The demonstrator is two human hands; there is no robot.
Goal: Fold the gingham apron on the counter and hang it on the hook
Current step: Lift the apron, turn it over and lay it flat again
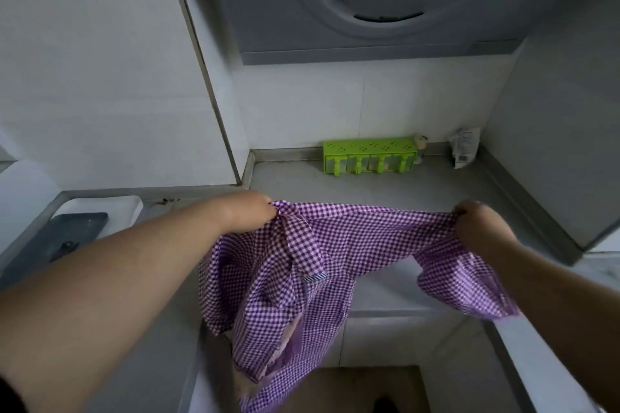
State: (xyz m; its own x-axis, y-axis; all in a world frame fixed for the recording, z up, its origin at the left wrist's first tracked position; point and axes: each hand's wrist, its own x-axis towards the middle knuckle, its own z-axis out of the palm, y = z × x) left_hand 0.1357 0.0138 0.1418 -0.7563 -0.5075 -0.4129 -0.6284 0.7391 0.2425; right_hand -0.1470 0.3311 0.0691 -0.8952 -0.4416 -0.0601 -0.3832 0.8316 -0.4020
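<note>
Hanging between two raised hands, the purple gingham apron (302,265) is stretched along its top edge above the front of the table (436,184), its lower part drooping in loose folds down past the table's front edge toward the floor. The left hand (248,213) has its fingers clenched around a bunched corner of the cloth; the right hand (479,225) likewise grasps the opposite corner, with more fabric falling under that wrist. A small striped tag (314,277) shows near the middle of the apron. At the back of the table, against the white tiled wall, stands a green seasoning rack (369,152), with a small bottle (420,144) just beside it and a white packet (464,147) leaning in the corner. To the left lies a dark flat object (67,235) on a white tray (110,208). A grey range hood (385,0) hangs overhead.
</note>
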